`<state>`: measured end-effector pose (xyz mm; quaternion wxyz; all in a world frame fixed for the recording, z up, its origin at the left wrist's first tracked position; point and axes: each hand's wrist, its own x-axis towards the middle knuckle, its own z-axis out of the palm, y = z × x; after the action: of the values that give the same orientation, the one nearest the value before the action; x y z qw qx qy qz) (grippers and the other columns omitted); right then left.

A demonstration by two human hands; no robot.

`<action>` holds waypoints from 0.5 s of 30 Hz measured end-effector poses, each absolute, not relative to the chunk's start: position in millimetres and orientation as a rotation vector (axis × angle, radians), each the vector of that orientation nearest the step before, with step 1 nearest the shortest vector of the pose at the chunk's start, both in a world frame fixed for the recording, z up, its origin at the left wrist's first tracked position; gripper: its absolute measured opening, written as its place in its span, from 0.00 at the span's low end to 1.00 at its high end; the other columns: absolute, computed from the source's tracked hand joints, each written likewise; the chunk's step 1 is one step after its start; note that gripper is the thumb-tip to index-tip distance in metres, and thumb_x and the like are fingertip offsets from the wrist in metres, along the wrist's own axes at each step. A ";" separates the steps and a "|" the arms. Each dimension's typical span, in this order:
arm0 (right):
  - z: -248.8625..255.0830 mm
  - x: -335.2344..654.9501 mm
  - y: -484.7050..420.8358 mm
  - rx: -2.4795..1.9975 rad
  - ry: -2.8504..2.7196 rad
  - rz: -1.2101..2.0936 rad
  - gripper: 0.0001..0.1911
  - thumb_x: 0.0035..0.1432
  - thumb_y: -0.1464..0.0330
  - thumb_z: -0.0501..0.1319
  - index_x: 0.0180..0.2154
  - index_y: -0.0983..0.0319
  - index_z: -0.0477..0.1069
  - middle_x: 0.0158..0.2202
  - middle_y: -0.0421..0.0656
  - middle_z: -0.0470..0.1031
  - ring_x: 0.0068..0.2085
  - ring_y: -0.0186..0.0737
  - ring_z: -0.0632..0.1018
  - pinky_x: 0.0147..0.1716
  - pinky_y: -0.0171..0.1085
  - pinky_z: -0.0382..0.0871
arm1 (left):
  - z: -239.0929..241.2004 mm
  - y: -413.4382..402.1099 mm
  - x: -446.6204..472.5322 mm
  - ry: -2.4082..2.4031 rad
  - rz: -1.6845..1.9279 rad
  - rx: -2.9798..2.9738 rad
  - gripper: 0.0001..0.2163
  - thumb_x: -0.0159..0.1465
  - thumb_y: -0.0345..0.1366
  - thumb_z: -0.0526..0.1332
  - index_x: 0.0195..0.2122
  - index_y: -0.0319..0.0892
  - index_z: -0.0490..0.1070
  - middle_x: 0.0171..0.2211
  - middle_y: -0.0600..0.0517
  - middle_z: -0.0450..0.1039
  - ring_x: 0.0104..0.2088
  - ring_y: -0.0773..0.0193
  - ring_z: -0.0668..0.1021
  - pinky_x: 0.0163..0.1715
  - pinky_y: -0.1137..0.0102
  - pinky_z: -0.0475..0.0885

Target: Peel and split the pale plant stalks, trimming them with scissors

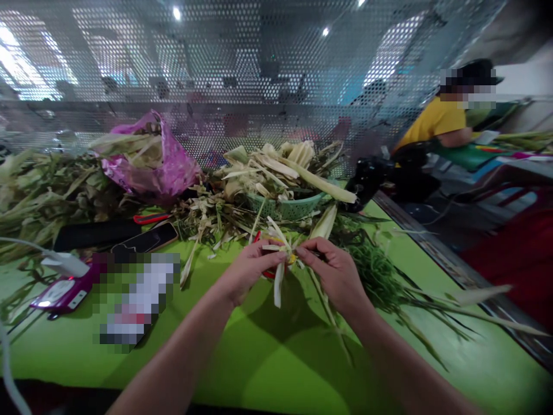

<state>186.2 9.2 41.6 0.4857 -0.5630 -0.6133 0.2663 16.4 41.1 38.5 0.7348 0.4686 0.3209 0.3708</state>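
Note:
My left hand (251,270) is closed, thumb and fingers pinching a small bunch of pale dried husk strips (279,286) over the green table. Facing it, my right hand (334,270) pinches the same bunch from the other side, thumb against fingertips. The strips stick out in several directions where the hands meet, and a long pale leaf strip (326,308) hangs below my right hand. Something red and yellow (292,259) shows among my fingers; most of it is hidden, so its kind is unclear.
Behind my hands stands a green basket (294,207) heaped with dried husks (298,164). A pink plastic bag (173,158) of husks is at back left. A phone (149,237), red-handled tool (151,218) and purple power strip (64,294) lie left; green strands (380,274) right. A person (444,124) sits beyond.

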 end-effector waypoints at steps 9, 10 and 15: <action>43.7 186.0 8.7 -1.378 -1.447 0.694 0.12 0.56 0.60 0.60 0.27 0.61 0.70 0.24 0.39 0.67 0.27 0.36 0.66 0.27 0.35 0.59 | 40.4 39.8 17.7 0.757 0.853 0.914 0.12 0.49 0.34 0.70 0.34 0.39 0.75 0.31 0.52 0.75 0.28 0.71 0.73 0.33 0.74 0.66; 43.8 186.8 8.9 -1.380 -1.448 0.685 0.12 0.56 0.60 0.60 0.26 0.61 0.70 0.24 0.39 0.67 0.27 0.36 0.66 0.27 0.35 0.59 | 40.5 39.8 17.5 0.764 0.862 0.907 0.13 0.48 0.34 0.70 0.35 0.39 0.75 0.32 0.52 0.75 0.30 0.70 0.73 0.34 0.74 0.67; 45.2 192.8 11.3 -1.372 -1.524 0.689 0.09 0.54 0.61 0.62 0.33 0.60 0.73 0.31 0.42 0.73 0.32 0.39 0.71 0.33 0.37 0.64 | 38.8 41.3 17.3 0.760 0.856 1.089 0.12 0.52 0.36 0.68 0.37 0.38 0.75 0.35 0.49 0.75 0.33 0.68 0.73 0.37 0.72 0.67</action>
<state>192.8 11.3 45.2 0.4697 -0.5599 -0.6219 0.2813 17.3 41.3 38.8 0.7039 0.4895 0.3418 0.3848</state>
